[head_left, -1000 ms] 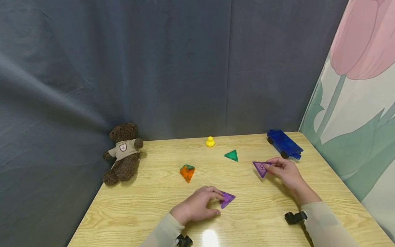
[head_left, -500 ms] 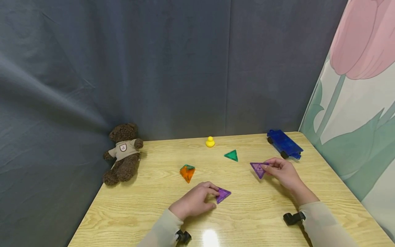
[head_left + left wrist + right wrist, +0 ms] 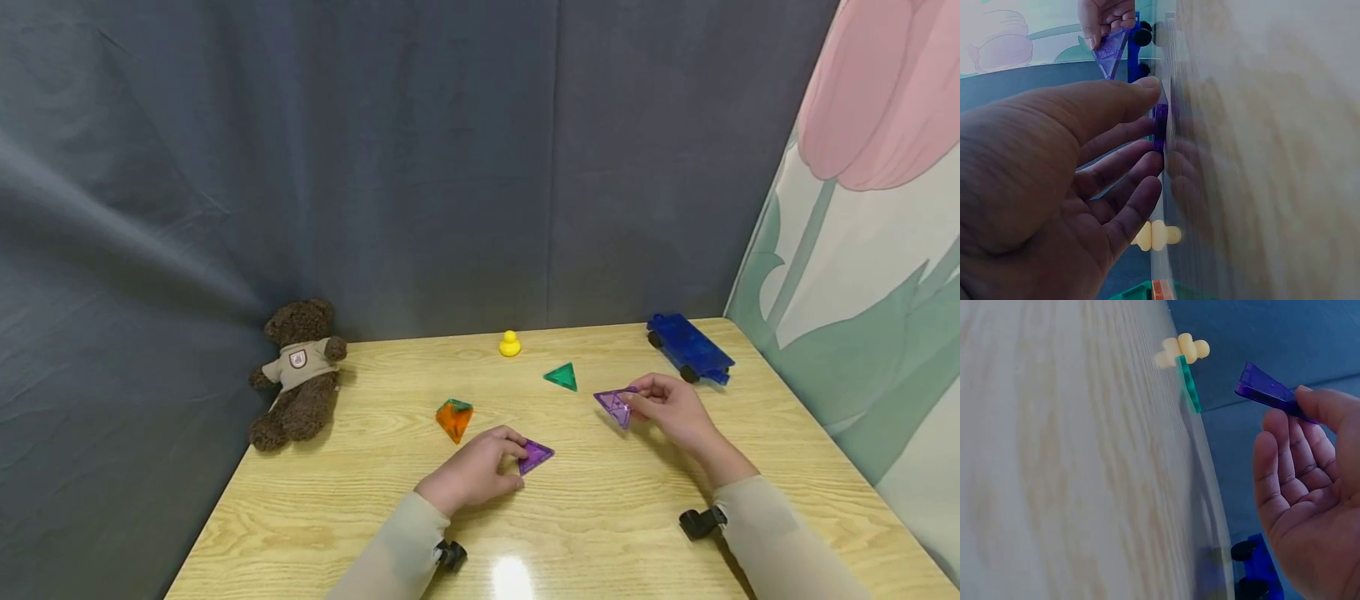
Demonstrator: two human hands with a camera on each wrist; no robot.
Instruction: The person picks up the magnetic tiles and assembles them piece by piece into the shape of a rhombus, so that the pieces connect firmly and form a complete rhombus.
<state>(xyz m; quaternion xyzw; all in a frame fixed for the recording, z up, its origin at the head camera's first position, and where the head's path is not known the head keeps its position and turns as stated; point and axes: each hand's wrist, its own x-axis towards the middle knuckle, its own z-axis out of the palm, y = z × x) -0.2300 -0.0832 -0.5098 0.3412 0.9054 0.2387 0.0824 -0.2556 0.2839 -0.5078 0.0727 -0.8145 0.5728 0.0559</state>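
Observation:
My left hand (image 3: 476, 468) reaches over the table with its fingertips on a translucent purple triangular magnetic tile (image 3: 537, 456) that lies flat. In the left wrist view, the thumb stands apart from the fingers, whose tips meet the edge of that tile (image 3: 1160, 125). A second purple triangular magnetic tile (image 3: 613, 407) is pinched between thumb and fingers of my right hand (image 3: 672, 414), raised above the table and tilted. The right wrist view shows this tile (image 3: 1266, 389) nearly edge-on at the thumb tip.
Beyond the left hand lies an orange tile (image 3: 453, 423) overlapping a green one (image 3: 462, 406). Another green triangular tile (image 3: 562, 377) lies further back, near a yellow toy duck (image 3: 510, 343). A blue wheeled toy base (image 3: 688, 346) stands back right, and a brown teddy bear (image 3: 300, 375) sits left.
The left hand has slid its purple tile away from me and slightly left over the table. The right hand has carried its tile leftward, turning it a little.

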